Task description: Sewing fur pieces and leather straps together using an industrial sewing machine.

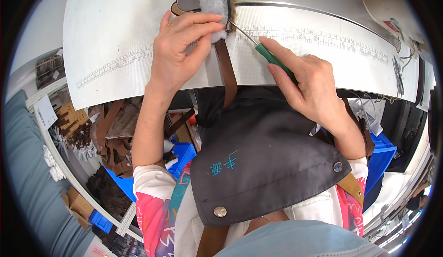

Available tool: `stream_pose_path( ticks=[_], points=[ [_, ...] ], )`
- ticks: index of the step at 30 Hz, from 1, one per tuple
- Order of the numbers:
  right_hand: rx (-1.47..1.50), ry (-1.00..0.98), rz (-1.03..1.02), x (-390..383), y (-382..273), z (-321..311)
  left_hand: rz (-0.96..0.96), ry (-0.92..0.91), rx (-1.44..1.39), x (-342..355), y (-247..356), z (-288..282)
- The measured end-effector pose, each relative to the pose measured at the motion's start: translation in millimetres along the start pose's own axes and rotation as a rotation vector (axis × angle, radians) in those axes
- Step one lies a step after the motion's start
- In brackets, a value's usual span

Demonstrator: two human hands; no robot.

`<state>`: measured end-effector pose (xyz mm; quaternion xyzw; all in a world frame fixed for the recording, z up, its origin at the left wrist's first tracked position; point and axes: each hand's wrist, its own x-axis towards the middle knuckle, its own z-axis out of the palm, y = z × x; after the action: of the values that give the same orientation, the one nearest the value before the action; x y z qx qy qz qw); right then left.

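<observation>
The left hand (177,49) pinches a fluffy white pad (213,7) on the white counter (115,30), at about 12 o'clock. A brown strap (227,72) hangs down from the pad. The right hand (309,86) has a tight grip on a green tool (272,58). Its thin metal tip touches the pad's edge.

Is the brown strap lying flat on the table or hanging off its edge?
Hanging off: the brown strap runs from under the left hand across the table and drops past its front edge.
</observation>
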<state>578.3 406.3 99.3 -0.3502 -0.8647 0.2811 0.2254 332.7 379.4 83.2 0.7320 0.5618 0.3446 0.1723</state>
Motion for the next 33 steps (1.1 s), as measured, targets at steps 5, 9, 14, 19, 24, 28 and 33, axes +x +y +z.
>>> stream_pose_path(
  ticks=[5,9,14,19,24,28,33],
  points=[
    [-0.044,-0.066,0.024,2,1,-2,0.039,0.001,0.05,0,0,1],
    [-0.12,-0.07,-0.079,6,3,-3,0.055,0.017,0.099,-4,4,0],
    [-0.174,-0.11,-0.059,7,4,-3,0.061,0.253,0.251,-26,5,9],
    [-0.166,-0.118,-0.071,8,5,-2,0.201,0.253,0.346,-18,2,15],
    [-0.18,-0.106,-0.085,7,6,-4,0.22,0.217,0.353,0,1,10],
    [-0.166,-0.133,-0.076,7,7,-5,0.201,0.123,0.263,10,-3,7],
    [-0.188,-0.078,-0.146,8,10,-3,0.199,0.067,0.188,13,-8,6]
  ],
)
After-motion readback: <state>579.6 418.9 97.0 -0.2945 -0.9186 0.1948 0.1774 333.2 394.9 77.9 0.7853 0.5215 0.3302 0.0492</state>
